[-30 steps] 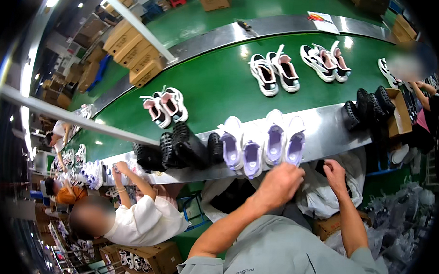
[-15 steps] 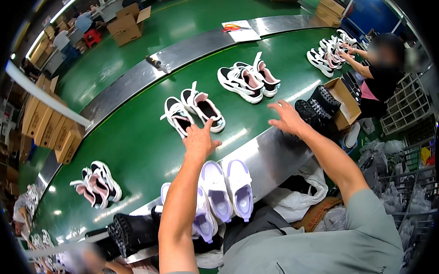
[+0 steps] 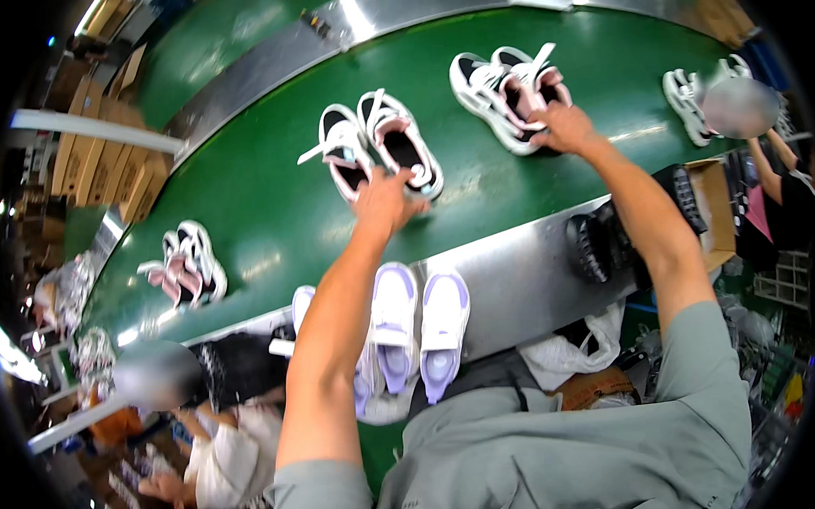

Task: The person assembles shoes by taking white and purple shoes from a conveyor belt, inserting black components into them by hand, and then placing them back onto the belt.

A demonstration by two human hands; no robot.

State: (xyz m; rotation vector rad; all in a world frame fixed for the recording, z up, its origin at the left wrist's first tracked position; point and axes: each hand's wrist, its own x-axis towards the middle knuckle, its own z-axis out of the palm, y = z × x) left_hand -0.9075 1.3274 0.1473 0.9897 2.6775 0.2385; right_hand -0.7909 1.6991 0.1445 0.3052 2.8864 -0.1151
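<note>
Right now your left hand (image 3: 384, 200) rests fingers-down on the heel end of a white-and-pink sneaker pair (image 3: 375, 147), its fingers curled narrowly over the near edge of the shoes; whether it actually grips them I cannot tell. Your right hand (image 3: 566, 127) reaches farther out and closes loosely on a second white-and-pink pair (image 3: 503, 83), fingers touching the nearest shoe's side.

Both pairs sit on a wide green conveyor belt (image 3: 248, 195) that curves across the view, shoes side by side with their laces loose. A third pair of the same kind (image 3: 184, 266) lies well apart to your left on the belt, and a fourth (image 3: 691, 98) sits to the far right, near another person's arm (image 3: 769, 173).

Just below the belt runs a brushed metal ledge (image 3: 514, 276). On it, close to your body, stand lavender-and-white sneakers (image 3: 418, 331), toes toward you, with your left forearm crossing over them. Black shoes (image 3: 605, 239) sit on the same ledge to your right, beside an open cardboard box (image 3: 719, 211).

Beyond the belt lies another metal rail (image 3: 416, 12) and a green floor (image 3: 208, 50); stacked cardboard cartons (image 3: 101, 167) stand at the far left. A seated person in white (image 3: 221, 454) works below to your left.
</note>
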